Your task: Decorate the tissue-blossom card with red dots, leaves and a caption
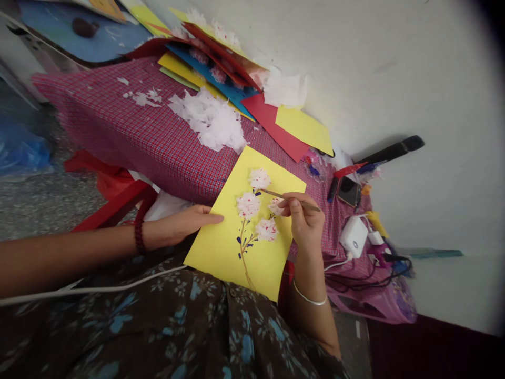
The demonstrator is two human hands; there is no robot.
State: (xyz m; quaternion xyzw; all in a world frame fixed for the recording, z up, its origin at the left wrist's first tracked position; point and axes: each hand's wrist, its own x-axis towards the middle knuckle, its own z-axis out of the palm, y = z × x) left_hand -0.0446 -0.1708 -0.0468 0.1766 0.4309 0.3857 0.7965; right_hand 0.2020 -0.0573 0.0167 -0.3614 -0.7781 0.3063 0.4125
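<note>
A red checked cloth is covering the table (pixel 130 126), and a heap of torn white tissue (pixel 213 121) is lying on it. Coloured paper sheets (pixel 213 68) are leaning in a stack against the wall (pixel 394 63), with a red sheet (pixel 276 126) and a yellow sheet (pixel 303 129) (overlapping) lying flat beside them. A white charger (pixel 354 235) is sitting near a phone (pixel 348 191).

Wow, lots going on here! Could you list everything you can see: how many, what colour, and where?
card: one, yellow with white tissue flowers, at the table's near edge
stick: one, tan, over the flowers
tissue heap: one, white, mid-table
paper sheets: one stack, red, blue and yellow, far end by the wall
yellow sheet: one, yellow, by the wall, right of the stack
tablecloth: one, red checked, over the table
charger: one, white, right end
left hand: one, holding the card's left edge
right hand: one, gripping the stick
</note>
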